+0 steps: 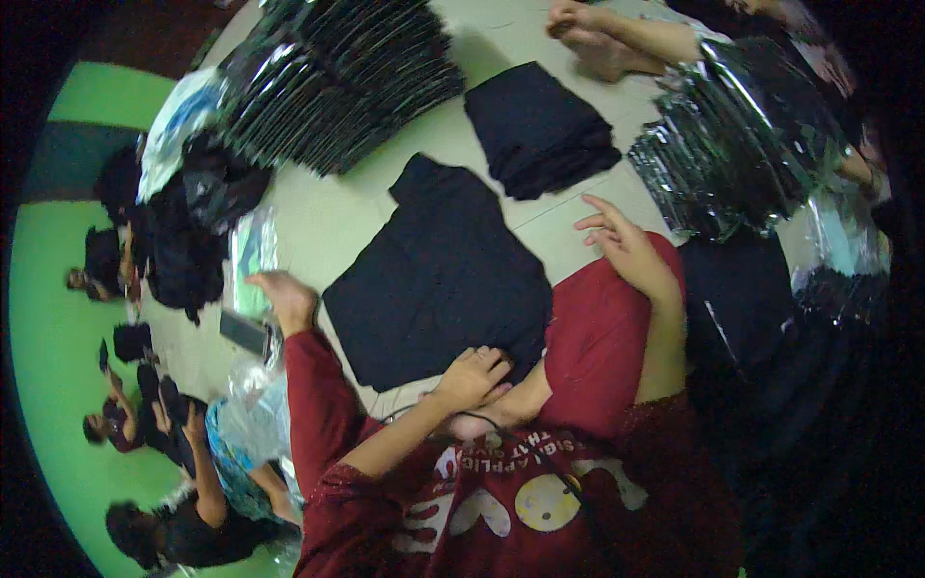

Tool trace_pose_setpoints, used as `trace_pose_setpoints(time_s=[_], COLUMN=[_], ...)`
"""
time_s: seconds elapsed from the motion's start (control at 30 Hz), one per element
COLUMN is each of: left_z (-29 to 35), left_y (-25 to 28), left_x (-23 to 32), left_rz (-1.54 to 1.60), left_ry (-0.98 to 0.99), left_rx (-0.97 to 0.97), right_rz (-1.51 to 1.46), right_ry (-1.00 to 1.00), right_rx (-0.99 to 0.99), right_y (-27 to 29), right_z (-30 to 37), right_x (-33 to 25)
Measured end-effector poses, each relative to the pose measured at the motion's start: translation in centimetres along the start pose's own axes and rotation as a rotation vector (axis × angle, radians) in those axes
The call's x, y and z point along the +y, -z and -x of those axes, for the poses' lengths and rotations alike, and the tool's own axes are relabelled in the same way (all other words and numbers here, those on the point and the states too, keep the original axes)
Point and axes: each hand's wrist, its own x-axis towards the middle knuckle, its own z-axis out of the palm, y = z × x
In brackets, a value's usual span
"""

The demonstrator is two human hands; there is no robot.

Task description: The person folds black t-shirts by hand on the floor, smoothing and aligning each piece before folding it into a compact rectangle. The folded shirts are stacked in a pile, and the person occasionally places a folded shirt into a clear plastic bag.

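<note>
A black garment, partly folded, lies flat on the floor between my legs, with a narrow flap sticking out at its far end. My left hand rests at the garment's near edge, fingers slightly bent and apart. Whether cloth lies under the fingertips is hard to see. Over my right knee, my right hand is raised with its fingers stretched out and nothing in it. Just beyond the garment, to the right, sits a small pile of folded black garments.
A tall stack of black garments in clear plastic stands far left; another plastic-wrapped stack is at the right. Someone's bare arm reaches in at the far right. Black bundles and several people line the left side by a green wall.
</note>
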Motion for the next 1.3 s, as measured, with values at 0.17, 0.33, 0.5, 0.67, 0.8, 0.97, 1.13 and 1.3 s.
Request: trace_pose_setpoints(time_s=[0.17, 0.33, 0.5, 0.67, 0.8, 0.97, 1.13, 1.3], left_z=[2.5, 0.2, -0.2, 1.4, 2.2, 1.9, 2.3, 7.4], left_y=[-2.8, 1.7, 3.4, -0.2, -1.3, -1.2, -1.8, 0.0], left_x=[0.7, -5.7, -7.6, -1.2, 1.3, 1.2, 1.3, -2.4], left_rz=[0.033, 0.873, 1.437, 0.549, 0.526, 0.8, 0.491, -0.196], left_ry=[0.026, 0.359, 0.876, 0.207, 0.119, 0.48, 0.147, 0.561], left_rx=[0.153, -0.276, 0.341, 0.421, 0.452, 0.69, 0.734, 0.418], right_rz=[0.144, 0.197, 0.179, 0.183, 0.197, 0.325, 0.381, 0.433], right_ry=[-0.013, 0.054, 0.045, 0.064, 0.042, 0.209, 0.092, 0.045], right_rx=[0.004, -0.038, -0.17, -0.275, -0.44, -0.57, -0.62, -0.559], right_y=[-1.0, -3.4, -6.7, -9.3, -12.5, -15.4, -14.4, -13.3], right_z=[-0.3, 0.5, 0.7, 1.1, 3.0, 5.9, 5.3, 5.8], right_x=[-0.4, -1.5, -2.6, -2.5, -1.7, -1.0, -1.1, -1.6])
